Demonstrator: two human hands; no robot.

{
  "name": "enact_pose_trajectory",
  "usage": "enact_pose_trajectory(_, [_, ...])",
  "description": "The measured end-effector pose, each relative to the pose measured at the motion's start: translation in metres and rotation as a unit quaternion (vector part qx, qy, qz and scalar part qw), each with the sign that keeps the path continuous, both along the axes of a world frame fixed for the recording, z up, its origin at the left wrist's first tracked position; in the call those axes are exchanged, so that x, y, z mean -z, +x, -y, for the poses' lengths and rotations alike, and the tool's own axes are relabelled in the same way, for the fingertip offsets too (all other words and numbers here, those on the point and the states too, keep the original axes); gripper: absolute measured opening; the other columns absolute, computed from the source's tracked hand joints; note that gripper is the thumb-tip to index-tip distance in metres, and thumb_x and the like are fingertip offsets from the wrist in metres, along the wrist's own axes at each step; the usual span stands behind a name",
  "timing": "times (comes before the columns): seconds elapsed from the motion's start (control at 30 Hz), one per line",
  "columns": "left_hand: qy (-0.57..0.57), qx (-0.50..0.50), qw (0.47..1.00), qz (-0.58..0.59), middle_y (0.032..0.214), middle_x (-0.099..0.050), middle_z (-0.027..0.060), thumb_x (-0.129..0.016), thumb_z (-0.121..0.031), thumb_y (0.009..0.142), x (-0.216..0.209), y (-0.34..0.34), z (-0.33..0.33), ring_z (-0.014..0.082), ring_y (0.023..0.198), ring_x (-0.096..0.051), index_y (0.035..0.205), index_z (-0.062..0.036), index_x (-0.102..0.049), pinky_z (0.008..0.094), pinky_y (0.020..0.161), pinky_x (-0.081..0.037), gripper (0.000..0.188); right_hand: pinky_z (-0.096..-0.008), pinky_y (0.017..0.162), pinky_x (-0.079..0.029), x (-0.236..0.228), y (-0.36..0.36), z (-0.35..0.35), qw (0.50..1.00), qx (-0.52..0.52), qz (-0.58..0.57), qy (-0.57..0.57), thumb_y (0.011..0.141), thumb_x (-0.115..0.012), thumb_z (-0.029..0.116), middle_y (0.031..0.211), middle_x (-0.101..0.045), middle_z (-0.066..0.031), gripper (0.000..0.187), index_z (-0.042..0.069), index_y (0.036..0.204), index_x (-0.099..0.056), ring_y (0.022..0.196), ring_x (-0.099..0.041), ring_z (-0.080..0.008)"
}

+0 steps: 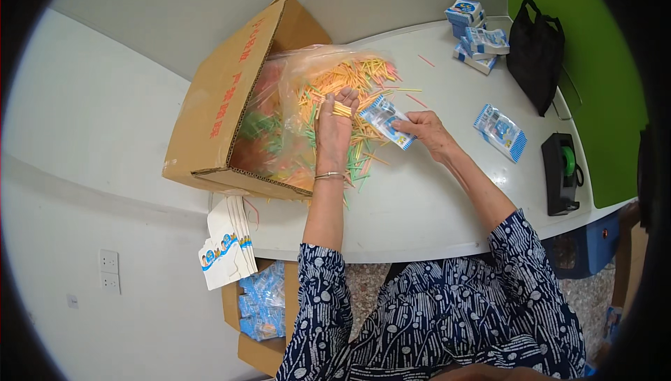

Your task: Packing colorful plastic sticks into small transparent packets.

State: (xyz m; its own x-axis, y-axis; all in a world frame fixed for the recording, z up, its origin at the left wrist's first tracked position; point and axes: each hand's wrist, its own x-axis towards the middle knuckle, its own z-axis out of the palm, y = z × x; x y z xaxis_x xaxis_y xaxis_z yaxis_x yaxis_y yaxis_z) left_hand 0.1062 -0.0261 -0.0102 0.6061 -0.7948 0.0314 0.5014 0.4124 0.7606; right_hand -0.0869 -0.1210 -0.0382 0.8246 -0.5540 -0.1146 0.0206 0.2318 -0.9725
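Observation:
My left hand (pixel 335 133), palm up with the fingers curled, holds a few thin yellow sticks (pixel 341 109). It is over a heap of loose coloured sticks (pixel 356 77), orange, yellow, green and pink, spilling from a clear plastic bag (pixel 297 66). That bag lies in a cardboard box (pixel 213 112) tipped on its side, its mouth facing my hands. My right hand (pixel 426 131) pinches a small blue-and-white clear packet (pixel 386 122) by its right side, close to the left fingers. Whether the packet holds anything is too small to tell.
Another packet (pixel 500 133) lies right of my right hand, near a black tape dispenser (pixel 561 175). Small blue-and-white boxes (pixel 477 38) and a black bag (pixel 535 56) stand at the back right. Flat white cartons (pixel 227 248) overhang the front left edge, above a box of blue packets (pixel 262 304).

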Motion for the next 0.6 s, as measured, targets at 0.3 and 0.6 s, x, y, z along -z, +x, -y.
enact_pose_trajectory(0.3, [-0.014,-0.029,0.986,0.161,0.109,-0.057,0.0189,-0.042,-0.030,0.099,-0.039,-0.052,-0.001,0.0291,0.101,-0.061,0.107,0.0058,-0.050,0.0395,0.094,-0.047,0.037,-0.0222,0.069,-0.041,0.012,-0.017,0.009,0.995,-0.088,0.027,0.033,0.082,-0.069,0.028,0.081,-0.065,-0.0013,0.029,0.000,0.092,-0.070,0.073,-0.053,-0.0063])
enact_pose_trajectory(0.6, [0.051,0.008,0.965,0.257,0.106,-0.059,0.0164,-0.040,-0.029,0.099,-0.050,-0.089,-0.011,0.0267,0.108,-0.059,0.108,0.0022,-0.048,0.0345,0.090,-0.049,0.033,-0.0234,0.074,-0.043,0.004,-0.022,0.003,0.993,-0.112,0.034,0.030,0.083,-0.068,0.027,0.086,-0.067,-0.0026,0.032,-0.001,0.097,-0.069,0.078,-0.056,-0.0072])
